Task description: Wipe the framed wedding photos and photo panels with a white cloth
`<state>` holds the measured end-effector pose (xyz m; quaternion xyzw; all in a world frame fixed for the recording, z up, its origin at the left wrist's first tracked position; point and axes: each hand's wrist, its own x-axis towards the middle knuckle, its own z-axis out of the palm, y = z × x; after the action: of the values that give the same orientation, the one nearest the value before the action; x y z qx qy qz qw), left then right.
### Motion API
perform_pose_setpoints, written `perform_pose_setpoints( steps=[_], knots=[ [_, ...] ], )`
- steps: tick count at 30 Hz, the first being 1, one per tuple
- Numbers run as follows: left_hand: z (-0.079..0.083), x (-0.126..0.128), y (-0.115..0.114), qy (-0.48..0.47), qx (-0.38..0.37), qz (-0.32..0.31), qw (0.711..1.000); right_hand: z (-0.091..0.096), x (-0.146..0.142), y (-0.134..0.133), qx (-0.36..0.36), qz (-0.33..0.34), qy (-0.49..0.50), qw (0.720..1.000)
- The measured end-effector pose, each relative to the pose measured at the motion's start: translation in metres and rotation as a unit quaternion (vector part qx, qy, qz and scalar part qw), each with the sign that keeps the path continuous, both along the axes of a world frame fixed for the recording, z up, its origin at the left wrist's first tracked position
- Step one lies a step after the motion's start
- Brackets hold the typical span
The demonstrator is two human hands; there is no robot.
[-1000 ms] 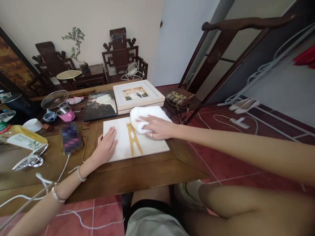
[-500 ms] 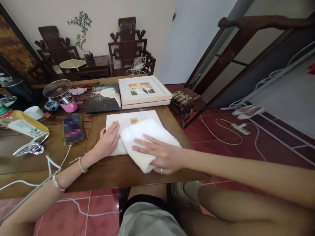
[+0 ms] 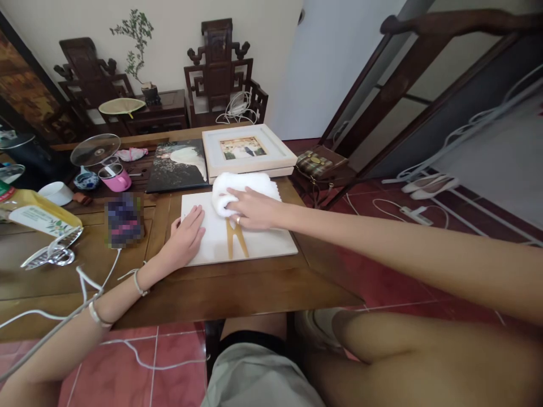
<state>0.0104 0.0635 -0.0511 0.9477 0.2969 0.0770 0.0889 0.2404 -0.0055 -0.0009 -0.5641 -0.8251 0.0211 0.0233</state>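
Note:
A white board (image 3: 207, 249) lies on the wooden table, a tan-yellow shape with two legs (image 3: 237, 243) showing on its face. My left hand (image 3: 186, 236) rests flat on the board's left edge, fingers stretched out together. Under my right hand (image 3: 250, 209) is a bunched white towel (image 3: 244, 182), pressed on the upper part of the board with the fingers curled into it. The towel and hand hide the top of the tan shape.
Behind the board stand a thick white picture frame (image 3: 207, 152) and a dark photo panel (image 3: 163, 175). Leftward are a pink mug (image 3: 116, 180), an oil bottle (image 3: 42, 212), scissors (image 3: 59, 251) and a pixelated dark object (image 3: 124, 220). White cables (image 3: 34, 314) cross the table's left side.
My right hand has moved the towel away from me to the board's far side, uncovering the tan legs and the near right corner. My left hand stays in place.

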Motion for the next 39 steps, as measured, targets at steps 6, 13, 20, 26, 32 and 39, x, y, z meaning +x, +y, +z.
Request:
perform_pose_setpoints(
  steps=[6, 13, 20, 26, 32, 39],
  knots=[
    [-0.002, -0.001, 0.001, -0.006, 0.002, -0.007, 1.0, 0.004, -0.028, -0.027, -0.029, 0.053, -0.097, 0.993],
    [-0.001, -0.003, 0.002, 0.007, 0.013, -0.007, 1.0, 0.02, -0.061, -0.078, -0.037, 0.153, -0.074, 0.985],
    [-0.004, -0.002, 0.002, -0.018, -0.002, -0.005, 1.0, 0.005, -0.031, -0.054, -0.011, 0.139, -0.029, 0.99],
    [-0.001, -0.001, 0.001, -0.006, 0.001, -0.003, 1.0, 0.001, 0.003, -0.009, -0.015, 0.084, -0.032, 0.996],
    [0.001, -0.001, 0.001, -0.009, -0.007, -0.004, 1.0, 0.007, -0.012, 0.004, 0.006, 0.044, -0.076, 0.996],
    [0.004, -0.002, 0.001, -0.007, -0.007, -0.014, 1.0, 0.012, -0.056, -0.044, -0.004, 0.127, -0.11, 0.986]
  ],
)
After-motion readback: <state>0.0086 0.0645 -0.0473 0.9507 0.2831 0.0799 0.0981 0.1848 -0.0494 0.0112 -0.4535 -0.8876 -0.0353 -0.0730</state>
